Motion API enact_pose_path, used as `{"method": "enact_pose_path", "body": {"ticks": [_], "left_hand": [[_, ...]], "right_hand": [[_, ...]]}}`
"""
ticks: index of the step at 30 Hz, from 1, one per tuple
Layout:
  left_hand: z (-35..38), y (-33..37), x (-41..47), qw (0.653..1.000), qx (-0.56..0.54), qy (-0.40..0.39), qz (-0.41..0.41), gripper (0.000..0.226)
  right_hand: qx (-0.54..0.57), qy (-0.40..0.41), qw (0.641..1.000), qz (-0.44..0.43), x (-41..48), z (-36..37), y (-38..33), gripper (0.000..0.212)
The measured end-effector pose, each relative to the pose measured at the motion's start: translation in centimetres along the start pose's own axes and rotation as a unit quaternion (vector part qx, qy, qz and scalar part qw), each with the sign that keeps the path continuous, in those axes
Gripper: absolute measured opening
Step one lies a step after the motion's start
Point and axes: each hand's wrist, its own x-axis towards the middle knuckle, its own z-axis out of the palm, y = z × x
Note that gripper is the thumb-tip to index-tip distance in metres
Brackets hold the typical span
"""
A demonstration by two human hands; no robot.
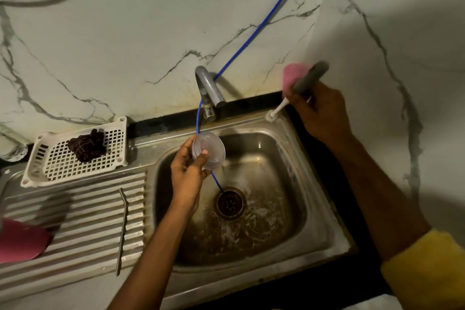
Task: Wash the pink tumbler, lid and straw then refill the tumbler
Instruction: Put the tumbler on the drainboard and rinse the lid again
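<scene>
Lid (208, 150) of clear plastic is in my left hand (187, 173), near the centre of the frame. My thumb and fingers pinch its rim and hold it above the steel sink (289, 184), just under the tap (208, 88). A thin blue hose (264, 22) comes down from the top of the frame, passes behind the lid and ends at the drain (231, 202).

My right hand (319, 111) is in the upper right, over the back corner of the sink. Its fingers are curled around the grey handle of a brush (305, 80), whose white head points down to the sink rim. A pink piece (292, 75) is against the same hand; it is blurred and I cannot tell what it is.

The pink tumbler (21, 241) is at the lower left edge of the frame, on the ribbed draining board (88, 209), also blurred. The metal straw (122, 231) lies alone on this board, between the tumbler and the sink. Above them stands a white basket (75, 163) with a dark scrubber (86, 145) inside.
</scene>
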Motion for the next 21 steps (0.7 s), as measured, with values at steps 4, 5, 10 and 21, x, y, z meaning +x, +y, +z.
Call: {"method": "enact_pose_path", "body": {"ticks": [4,5,10,21], "left_hand": [[1.5,0.0,0.0,1.0,0.014,-0.021,-0.012,0.046],[1.9,-0.1,0.1,1.0,0.016,-0.023,-0.013,0.046],[3.2,-0.2,0.0,0.999,0.014,-0.026,-0.018,0.046],[3.8,0.7,0.3,1.0,0.001,-0.021,-0.011,0.045]], "right_hand": [[-0.054,0.074,0.993,-0.08,6.8,-2.2,0.0,0.043],[-0.055,0.089,0.99,-0.09,8.5,-2.8,0.1,0.048],[-0.066,0.17,0.975,-0.126,15.6,-4.3,0.7,0.056],[-0.212,0.089,0.973,0.022,21.4,0.0,6.9,0.05]]}}
